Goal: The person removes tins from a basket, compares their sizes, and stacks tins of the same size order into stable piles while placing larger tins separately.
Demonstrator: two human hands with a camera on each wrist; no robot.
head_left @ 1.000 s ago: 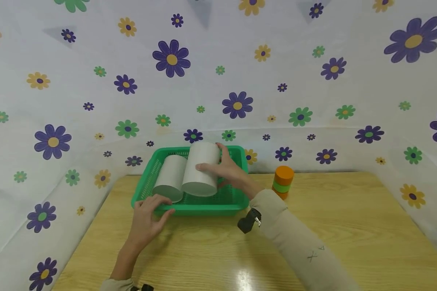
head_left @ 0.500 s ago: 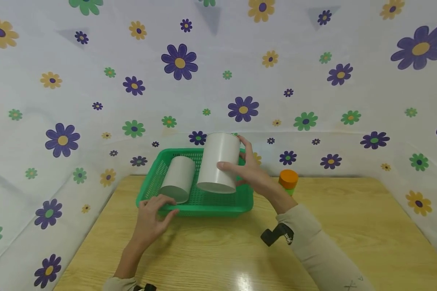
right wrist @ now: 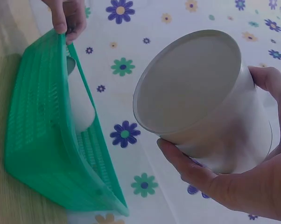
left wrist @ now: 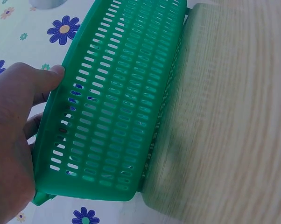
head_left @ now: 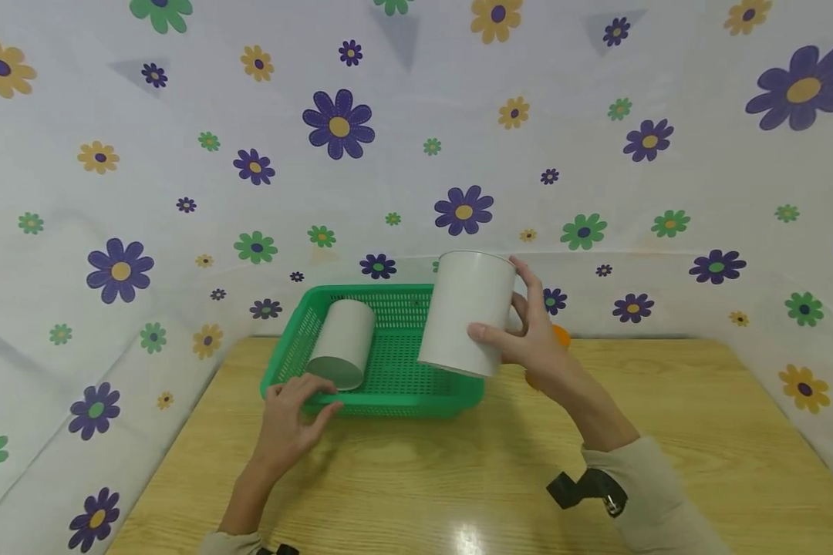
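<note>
My right hand grips a white cylindrical can by its side, thumb on the near side and fingers round the far side. Tilted, the can hangs in the air over the right end of a green plastic basket. In the right wrist view a flat round end of the can faces the camera. My left hand holds the basket's front rim near its left corner; the left wrist view shows the thumb on the rim. A second white can lies inside the basket's left side.
Behind my right hand stands an orange container, mostly hidden. The basket is on a wooden table, near its back edge. A white flower-printed cloth hangs behind and at the sides.
My right hand has lifted the can out from beside the other one and carried it rightward. The left hand stays at the basket's rim. The orange container has become mostly covered.
</note>
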